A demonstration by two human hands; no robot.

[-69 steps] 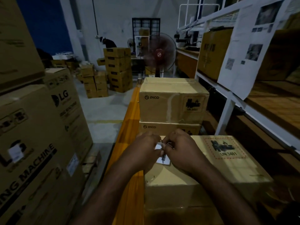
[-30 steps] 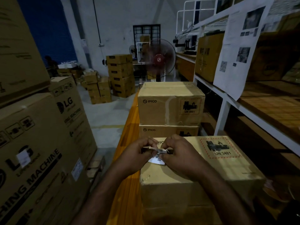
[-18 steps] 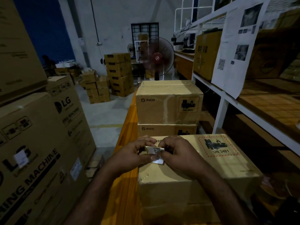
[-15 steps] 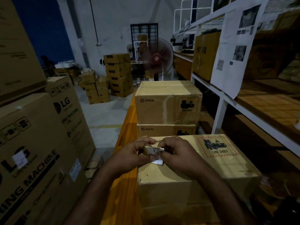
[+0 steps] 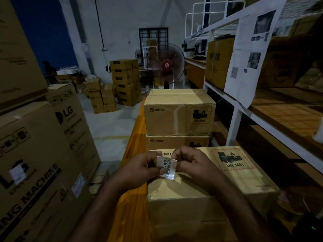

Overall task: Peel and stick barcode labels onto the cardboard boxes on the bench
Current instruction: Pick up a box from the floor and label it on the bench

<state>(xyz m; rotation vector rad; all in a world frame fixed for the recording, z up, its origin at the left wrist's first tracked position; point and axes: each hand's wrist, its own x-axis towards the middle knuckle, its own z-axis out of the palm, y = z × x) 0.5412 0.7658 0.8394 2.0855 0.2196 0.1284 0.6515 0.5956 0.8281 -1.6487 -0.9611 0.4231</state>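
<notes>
Both hands meet at centre frame: left hand (image 5: 139, 169) and right hand (image 5: 194, 165) pinch the barcode label (image 5: 167, 167) above the nearest box (image 5: 232, 182), likely to split the backing.

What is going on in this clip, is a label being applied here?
A person is working a barcode label between both hands, the left hand and right hand each pinching it just over the top of the nearest cardboard box. The label looks not yet pressed flat on the box. That box sits on an orange bench, with two stacked PICO boxes behind it.
</notes>
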